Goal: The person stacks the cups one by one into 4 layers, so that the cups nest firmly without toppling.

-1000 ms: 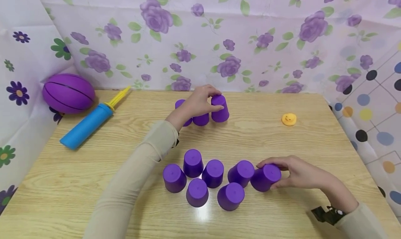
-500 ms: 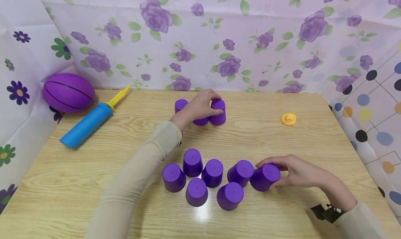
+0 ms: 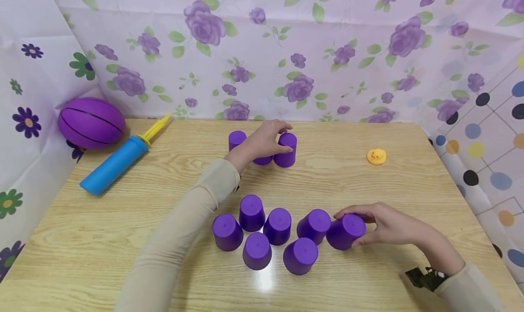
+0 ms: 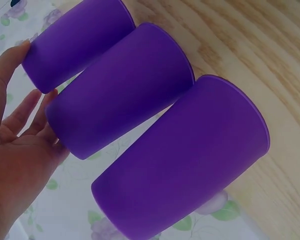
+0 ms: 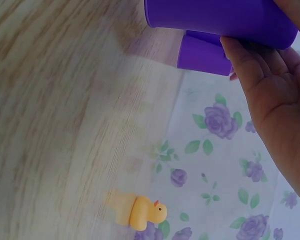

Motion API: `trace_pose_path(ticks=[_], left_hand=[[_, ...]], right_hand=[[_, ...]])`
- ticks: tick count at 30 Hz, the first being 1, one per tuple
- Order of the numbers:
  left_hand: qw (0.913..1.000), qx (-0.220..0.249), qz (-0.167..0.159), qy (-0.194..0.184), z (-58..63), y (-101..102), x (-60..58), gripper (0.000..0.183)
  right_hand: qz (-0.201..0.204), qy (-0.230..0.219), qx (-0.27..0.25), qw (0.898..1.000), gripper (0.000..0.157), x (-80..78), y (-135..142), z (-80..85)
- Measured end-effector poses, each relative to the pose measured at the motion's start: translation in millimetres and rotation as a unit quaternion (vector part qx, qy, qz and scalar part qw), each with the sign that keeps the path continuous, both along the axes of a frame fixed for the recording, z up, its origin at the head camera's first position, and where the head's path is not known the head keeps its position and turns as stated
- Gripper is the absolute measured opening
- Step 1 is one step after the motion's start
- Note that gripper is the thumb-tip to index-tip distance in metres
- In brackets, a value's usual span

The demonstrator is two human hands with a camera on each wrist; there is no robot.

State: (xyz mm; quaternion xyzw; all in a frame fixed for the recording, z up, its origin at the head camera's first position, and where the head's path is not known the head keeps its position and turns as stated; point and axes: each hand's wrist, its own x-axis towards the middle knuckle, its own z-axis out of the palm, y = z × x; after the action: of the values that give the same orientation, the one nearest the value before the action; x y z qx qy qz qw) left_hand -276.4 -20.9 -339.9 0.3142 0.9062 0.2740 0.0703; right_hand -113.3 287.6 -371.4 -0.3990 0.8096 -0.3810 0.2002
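At the back of the table, my left hand (image 3: 266, 140) pinches the rightmost of three upside-down purple cups (image 3: 285, 156), thumb on its near side and fingers behind. In the left wrist view the nearest back cup (image 4: 185, 160) and the middle one (image 4: 122, 90) stand side by side; the thumb touches the farthest cup (image 4: 80, 42). My right hand (image 3: 389, 225) grips the rightmost front cup (image 3: 345, 232) between thumb and fingers. That cup (image 5: 220, 17) partly covers a back cup (image 5: 202, 54) in the right wrist view. Several other upside-down cups (image 3: 279, 228) stand to its left.
A yellow toy duck (image 3: 376, 156) sits at the back right. Toward the left lie a blue hand pump (image 3: 114, 165) with a yellow nozzle and a purple ball (image 3: 92, 123). Flowered cloth (image 3: 262, 52) hangs behind the wooden table (image 3: 319, 184).
My left hand has brought the rightmost back cup slightly left and nearer, close beside the middle cup. The right hand stays on its cup, nearly still.
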Motion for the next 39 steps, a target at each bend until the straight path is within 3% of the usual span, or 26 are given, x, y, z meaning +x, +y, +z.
trace_pose_path(ticks=[6,11,16,22,29,33,39], left_hand=[[0.9996,0.0,0.027,-0.01,6.4,-9,13.0,0.065],[0.9984,0.042,0.035,0.011,16.2,-24,32.5,0.059],[0.9955,0.087,0.006,0.035,24.5,-47,66.8,0.054],[0.9913,0.127,-0.018,0.028,27.5,-71,109.9,0.049],[0.9926,0.12,0.015,-0.015,27.2,-85,147.7,0.05],[0.9911,0.122,0.022,-0.049,24.0,-88,159.6,0.053],[0.9904,0.123,-0.006,-0.061,16.8,-89,161.3,0.053]], right_hand=[[0.002,-0.001,-0.006,1.0,0.055,1.2,-3,0.7],[-0.012,-0.006,0.002,1.0,0.056,3.3,-2,-0.1],[-0.022,-0.004,0.03,0.999,0.058,4.6,-2,-0.7],[-0.015,0.048,0.032,0.998,0.057,5.0,0,1.4],[-0.048,0.081,0.019,0.995,0.059,2.2,2,16.7],[-0.07,0.089,0.016,0.993,0.062,-1.6,1,26.3],[-0.092,0.112,0.005,0.989,0.064,-10.9,5,41.7]])
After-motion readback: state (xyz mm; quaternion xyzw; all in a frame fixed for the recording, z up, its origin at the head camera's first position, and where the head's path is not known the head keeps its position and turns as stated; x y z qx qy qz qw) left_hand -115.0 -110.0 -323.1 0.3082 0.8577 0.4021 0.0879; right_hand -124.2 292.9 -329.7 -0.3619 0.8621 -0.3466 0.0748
